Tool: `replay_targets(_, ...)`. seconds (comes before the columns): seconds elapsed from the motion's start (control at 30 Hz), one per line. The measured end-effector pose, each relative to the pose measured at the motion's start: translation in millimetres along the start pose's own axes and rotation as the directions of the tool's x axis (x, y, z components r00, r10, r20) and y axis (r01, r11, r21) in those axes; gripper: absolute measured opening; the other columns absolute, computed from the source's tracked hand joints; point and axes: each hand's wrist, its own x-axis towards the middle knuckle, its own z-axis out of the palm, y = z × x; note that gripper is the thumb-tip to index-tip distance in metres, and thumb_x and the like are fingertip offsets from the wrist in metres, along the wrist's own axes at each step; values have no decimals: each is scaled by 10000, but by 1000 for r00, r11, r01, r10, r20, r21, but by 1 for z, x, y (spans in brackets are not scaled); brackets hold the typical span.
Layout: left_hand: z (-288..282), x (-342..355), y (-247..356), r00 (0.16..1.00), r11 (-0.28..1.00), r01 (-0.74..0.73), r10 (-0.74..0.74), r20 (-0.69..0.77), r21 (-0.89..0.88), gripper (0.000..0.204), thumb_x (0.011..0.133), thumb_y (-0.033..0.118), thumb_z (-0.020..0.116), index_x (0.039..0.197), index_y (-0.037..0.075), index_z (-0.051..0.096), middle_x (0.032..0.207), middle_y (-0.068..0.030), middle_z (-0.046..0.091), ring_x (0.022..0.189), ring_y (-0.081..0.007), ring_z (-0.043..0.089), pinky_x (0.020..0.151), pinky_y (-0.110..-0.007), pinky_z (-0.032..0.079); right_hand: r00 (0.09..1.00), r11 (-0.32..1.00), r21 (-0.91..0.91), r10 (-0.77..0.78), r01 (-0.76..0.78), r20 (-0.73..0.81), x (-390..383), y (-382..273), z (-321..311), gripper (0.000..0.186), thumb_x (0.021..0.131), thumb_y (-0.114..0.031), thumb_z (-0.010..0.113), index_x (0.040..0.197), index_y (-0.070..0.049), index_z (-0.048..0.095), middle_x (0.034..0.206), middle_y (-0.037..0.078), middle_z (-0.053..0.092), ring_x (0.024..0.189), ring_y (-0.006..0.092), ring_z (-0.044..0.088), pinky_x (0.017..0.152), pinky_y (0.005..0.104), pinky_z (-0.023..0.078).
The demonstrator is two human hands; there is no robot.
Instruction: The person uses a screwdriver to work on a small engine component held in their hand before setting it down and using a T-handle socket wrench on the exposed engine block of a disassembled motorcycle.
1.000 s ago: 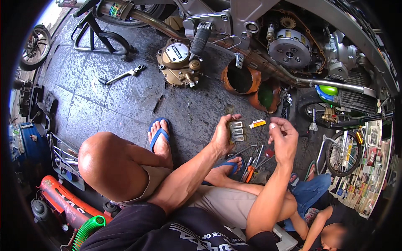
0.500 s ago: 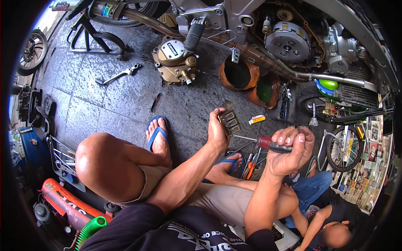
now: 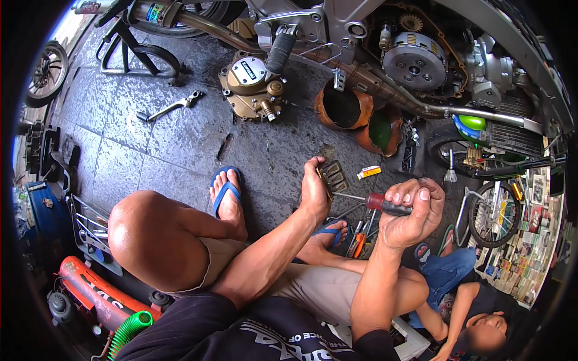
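Note:
My left hand is closed around a small metal part with several rectangular slots in its face. In my right hand is a screwdriver with a red and black handle, its fingers wrapped round the grip. The screwdriver's shaft points left, and its tip reaches the lower edge of the slotted part. Whether the tip touches or enters the part is too small to tell. Both hands are raised above the dark tiled floor, in front of my knees.
A motorcycle with its clutch exposed stands across the top. On the floor lie a gold engine cover, a kick lever, cut-open containers, a small yellow box and orange-handled pliers. Another person sits at lower right.
My right hand has shifted slightly left with the screwdriver, bringing its tip closer to the slotted part. My left hand has barely moved. The other person's head has turned.

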Motion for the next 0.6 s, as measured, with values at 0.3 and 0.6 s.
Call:
replay_targets(0.3, -40, 35, -11, 973, 976, -116, 149, -175, 187, 303, 966, 428, 441, 1001, 134, 506, 786, -30, 543, 660, -169, 564, 550, -327, 481, 767, 138, -981, 612, 137, 193, 29, -49, -4, 246, 945, -219, 576, 1021, 9, 627, 974, 207, 656, 794, 325, 663, 697, 397, 509)
replay_targets(0.6, -49, 39, -13, 954, 958, -94, 165, -252, 272, 307, 957, 441, 448, 1005, 144, 509, 777, -41, 549, 675, -186, 571, 565, -355, 488, 654, 569, -822, 623, -1, 430, 31, -44, -27, 330, 804, -123, 648, 1105, -10, 575, 1125, 220, 604, 775, 342, 659, 659, 423, 511)
